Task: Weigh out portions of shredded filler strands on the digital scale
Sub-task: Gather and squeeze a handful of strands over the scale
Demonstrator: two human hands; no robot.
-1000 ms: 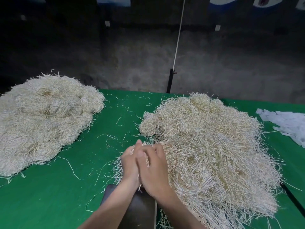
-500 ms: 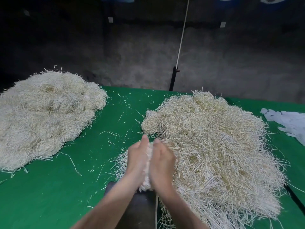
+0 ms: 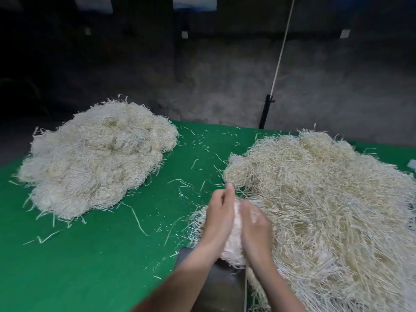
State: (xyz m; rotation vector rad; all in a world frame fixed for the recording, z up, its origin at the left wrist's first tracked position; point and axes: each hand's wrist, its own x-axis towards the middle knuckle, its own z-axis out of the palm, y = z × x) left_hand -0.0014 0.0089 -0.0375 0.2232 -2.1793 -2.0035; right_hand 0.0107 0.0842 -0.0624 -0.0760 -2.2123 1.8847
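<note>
Above the dark scale [image 3: 216, 284], near the front of the green table [image 3: 101, 262], a clump of pale strands [image 3: 234, 246] is held between the left hand [image 3: 219, 219] and the right hand [image 3: 255, 230]. It is squeezed from both sides, with fingers curled round it, though the right hand is blurred. Part of the scale is hidden by the arms. A big loose pile [image 3: 326, 210] is spread just to the right. Another pile [image 3: 96, 158] is seen well apart on the left. Small bits [image 3: 193, 163] are scattered between the piles.
</note>
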